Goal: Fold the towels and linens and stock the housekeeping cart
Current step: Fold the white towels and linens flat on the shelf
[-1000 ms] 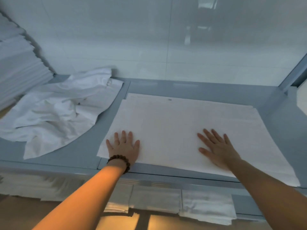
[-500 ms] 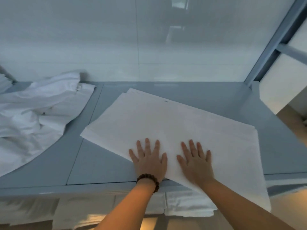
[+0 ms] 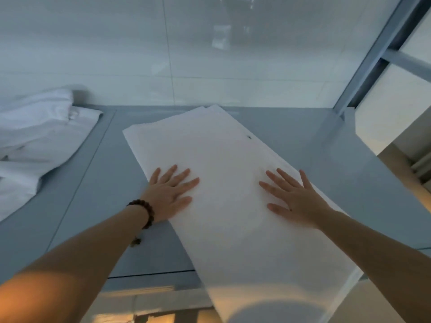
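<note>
since the earlier frames the folded linen (image 3: 217, 148) is turning on the desk (image 3: 93, 206). its long axis, lying almost across the view a second ago, is now running from far-left to near-right, and its near end is hanging over the front edge of the desk. the two hands, lying side by side half a second ago, are now sitting apart on it.

the left hand (image 3: 170, 194) is pressing flat across the left long edge of the linen. its fingers (image 3: 184, 176) are lying straight and slightly spread on the cloth, while its heel is resting on the bare desk. the right hand (image 3: 296, 199) is lying flat near the right long edge, its fingers (image 3: 279, 178) straight, spread and pointing far-left. neither hand is pinching or gripping anything.

relation governing the coming move: both hands are lying at about mid-length, one on each long side. the far end is therefore lying ahead of the fingers and the overhanging end behind the wrists. the right forearm is lying nearer the overhanging end. judging from this, the next fold is probably going across the long axis.

a crumpled white cloth (image 3: 35, 141) is lying at the left of the desk, well apart from the linen and not yet folded.
</note>
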`<state>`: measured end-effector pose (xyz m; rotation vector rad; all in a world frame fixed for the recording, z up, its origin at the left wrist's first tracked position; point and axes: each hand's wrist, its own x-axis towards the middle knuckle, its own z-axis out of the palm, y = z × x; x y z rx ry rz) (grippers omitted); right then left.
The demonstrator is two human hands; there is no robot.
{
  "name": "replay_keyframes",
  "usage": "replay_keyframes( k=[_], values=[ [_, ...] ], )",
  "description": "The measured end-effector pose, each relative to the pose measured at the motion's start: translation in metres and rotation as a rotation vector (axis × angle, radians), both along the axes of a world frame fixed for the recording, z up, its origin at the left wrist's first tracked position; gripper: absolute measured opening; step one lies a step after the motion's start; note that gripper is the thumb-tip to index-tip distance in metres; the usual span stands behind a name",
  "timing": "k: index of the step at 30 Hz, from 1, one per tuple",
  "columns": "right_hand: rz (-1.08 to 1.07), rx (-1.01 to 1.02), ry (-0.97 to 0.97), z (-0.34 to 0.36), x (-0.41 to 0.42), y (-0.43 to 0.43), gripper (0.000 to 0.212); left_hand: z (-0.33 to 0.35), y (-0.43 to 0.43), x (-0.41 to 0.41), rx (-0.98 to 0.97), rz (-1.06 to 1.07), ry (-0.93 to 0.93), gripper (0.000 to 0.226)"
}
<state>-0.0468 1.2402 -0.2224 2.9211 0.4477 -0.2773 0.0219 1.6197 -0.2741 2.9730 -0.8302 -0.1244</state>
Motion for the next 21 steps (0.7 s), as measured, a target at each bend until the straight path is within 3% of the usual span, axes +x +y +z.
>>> replay_keyframes(
  k=[4,8,10,15,21],
  values=[
    [-0.040,0.081,0.010,-0.019,0.004,0.006,0.062,0.002,0.001,0.022,0.015,-0.023,0.006,0.056],
    [-0.153,0.145,-0.001,-0.028,-0.005,0.014,0.057,0.009,-0.009,0.020,0.066,0.161,-0.028,0.065],
    [-0.196,0.154,0.001,-0.028,-0.011,0.021,0.056,0.014,-0.017,0.005,0.005,0.206,-0.047,0.064],
    [-0.319,0.185,-0.019,-0.031,-0.029,0.047,0.060,0.007,-0.026,-0.053,-0.055,0.026,0.033,0.068],
    [-0.412,0.202,0.042,-0.031,-0.050,0.087,0.063,0.013,0.001,-0.067,-0.072,0.075,0.063,0.068]
  ],
)
